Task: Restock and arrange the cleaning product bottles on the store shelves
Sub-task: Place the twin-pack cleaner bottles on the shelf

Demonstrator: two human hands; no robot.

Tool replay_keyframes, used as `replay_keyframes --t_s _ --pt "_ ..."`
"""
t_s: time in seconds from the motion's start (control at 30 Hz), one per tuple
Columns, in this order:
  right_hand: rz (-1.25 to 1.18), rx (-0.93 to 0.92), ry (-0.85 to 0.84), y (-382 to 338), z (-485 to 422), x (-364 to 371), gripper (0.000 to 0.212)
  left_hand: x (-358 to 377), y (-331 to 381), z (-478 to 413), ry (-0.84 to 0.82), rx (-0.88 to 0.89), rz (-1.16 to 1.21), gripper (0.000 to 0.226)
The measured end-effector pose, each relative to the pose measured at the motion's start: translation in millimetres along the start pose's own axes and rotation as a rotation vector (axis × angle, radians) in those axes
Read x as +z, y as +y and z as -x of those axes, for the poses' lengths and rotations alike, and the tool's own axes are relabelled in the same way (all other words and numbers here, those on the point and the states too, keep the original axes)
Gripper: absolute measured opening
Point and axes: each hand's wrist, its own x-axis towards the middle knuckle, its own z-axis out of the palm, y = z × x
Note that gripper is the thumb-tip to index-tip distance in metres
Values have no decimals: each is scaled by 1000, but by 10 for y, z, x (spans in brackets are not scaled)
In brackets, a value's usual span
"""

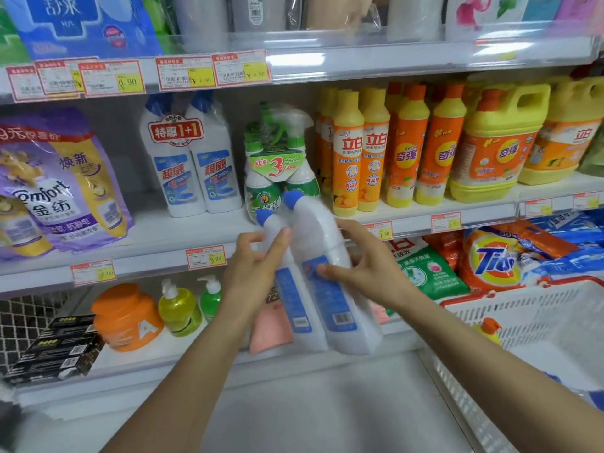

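While the left hand [255, 266] curls round the left bottle and the right hand [362, 259] clasps the right side with its thumb on the label, the twin pack [322, 282] hangs tilted in front of the middle shelf [183, 233], caps leaning far and left, base towards the person. Chief hazard, in my judgement, is the spray pack [281, 158] directly behind the blue caps; whether they touch it cannot be told from this view, but a forward push at this tilt would likely strike it, and it looks top-heavy at the triggers. The clear wrap appears slick, so the pack could slide through either hold while being righted. A low entry risks the base catching the price rail [157, 261] and its tags. Headroom is capped by the upper shelf [359, 60]. Open room lies on the bare shelf front near the shelved pack [189, 165]; the slot between that pack and the spray pack is narrow. Pouches [65, 191] close the left, soap bottles [359, 152] the right. The basket [539, 322] bounds the right arm's swing.
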Motion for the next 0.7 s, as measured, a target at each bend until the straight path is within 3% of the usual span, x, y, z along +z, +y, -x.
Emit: replay_keyframes --t_s 0.03,0.17,0.23,0.3,0.37,0.43,0.53,0.63,0.7 --pt "-131 73 -10 -3 -19 -69 64 -60 -62 -14 -3 -42 60 68" --pt "-483 212 20 -35 -65 -238 54 -47 -343 15 -349 -254 475 62" --pt "-537 271 54 -37 -72 -257 59 -20 -351 1 -326 -223 517 56" --pt "-562 328 21 -22 -57 -317 80 -11 -277 -11 -277 -178 512 48" --pt "-545 299 -80 -48 -20 -466 106 -11 -206 -6 -247 -158 523 44" --pt "-409 167 -250 -115 50 -661 109 -5 -164 -6 -209 -148 533 43" --pt "-17 -7 -483 -224 189 -792 86 9 -140 -3 -158 -147 522 34" --pt "106 -48 -470 -202 268 -695 42 50 -130 -7 -138 -161 506 28" --pt "69 -35 -419 -179 301 -645 29 86 -122 -1 -132 -162 509 26"
